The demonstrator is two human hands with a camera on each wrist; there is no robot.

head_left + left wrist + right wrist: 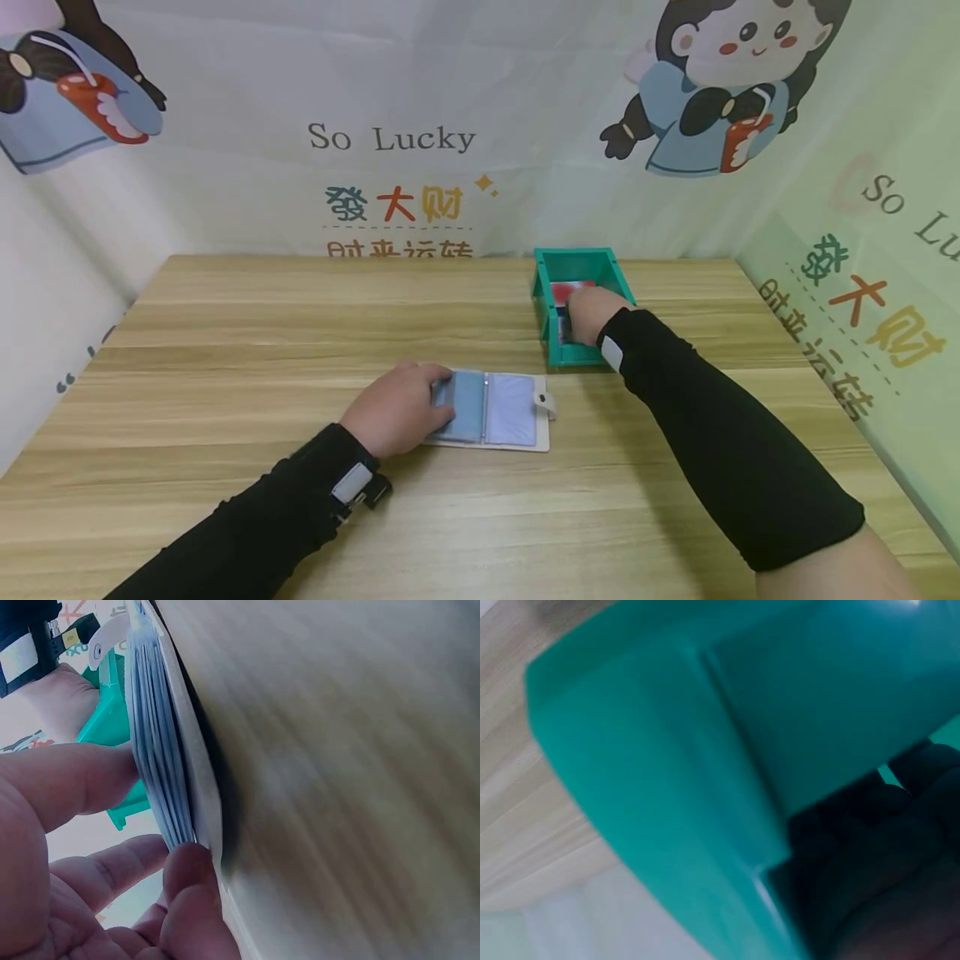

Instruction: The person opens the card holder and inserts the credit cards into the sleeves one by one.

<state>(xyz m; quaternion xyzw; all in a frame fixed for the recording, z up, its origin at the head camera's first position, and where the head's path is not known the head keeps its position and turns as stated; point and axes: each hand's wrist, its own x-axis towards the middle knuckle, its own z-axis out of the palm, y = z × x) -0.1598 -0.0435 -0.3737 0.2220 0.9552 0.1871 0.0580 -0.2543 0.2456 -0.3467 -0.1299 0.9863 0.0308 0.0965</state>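
A small white card album lies open on the wooden table, showing clear bluish sleeves and a snap strap on its right edge. My left hand holds its left side, thumb and fingers at the sleeves. In the left wrist view, the fingertips touch the edge of the stacked sleeves. My right hand reaches down into a green bin behind the album, to the right. Beside it in the bin shows a red-and-white card. The right fingertips are hidden or dark, so their grip does not show.
The wooden table meets a printed cloth backdrop at the back, and more cloth hangs at both sides. The green bin stands near the table's back edge, with raised walls around the right hand.
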